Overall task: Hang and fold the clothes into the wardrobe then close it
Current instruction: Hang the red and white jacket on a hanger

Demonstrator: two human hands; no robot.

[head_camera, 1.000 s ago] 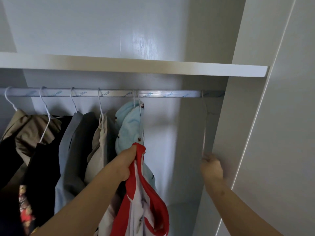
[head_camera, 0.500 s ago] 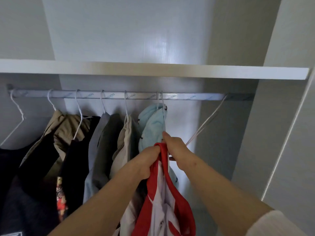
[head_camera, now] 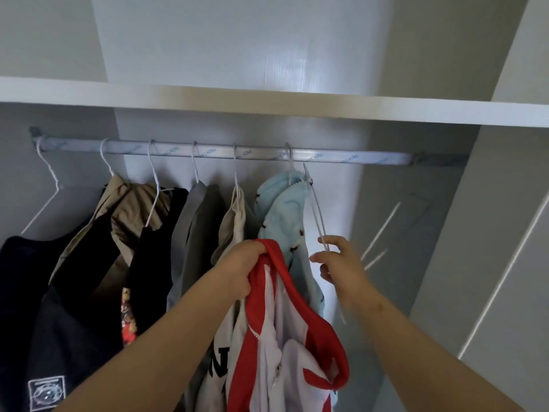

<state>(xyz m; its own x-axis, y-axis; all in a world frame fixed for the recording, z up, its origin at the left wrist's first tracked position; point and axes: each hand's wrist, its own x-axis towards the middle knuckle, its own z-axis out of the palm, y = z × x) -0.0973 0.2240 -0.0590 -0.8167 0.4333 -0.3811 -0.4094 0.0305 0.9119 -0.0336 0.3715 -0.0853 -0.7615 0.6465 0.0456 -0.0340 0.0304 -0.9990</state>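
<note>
A grey rail (head_camera: 225, 153) ran across the wardrobe under a bare white shelf (head_camera: 267, 105). White wire hangers hooked over it side by side, carrying from left to right a dark top (head_camera: 29, 263), a khaki garment (head_camera: 133, 203), a black garment (head_camera: 154, 248), a grey garment (head_camera: 196, 221), a beige garment (head_camera: 234, 221) and a light blue fleece (head_camera: 282, 209).
</note>
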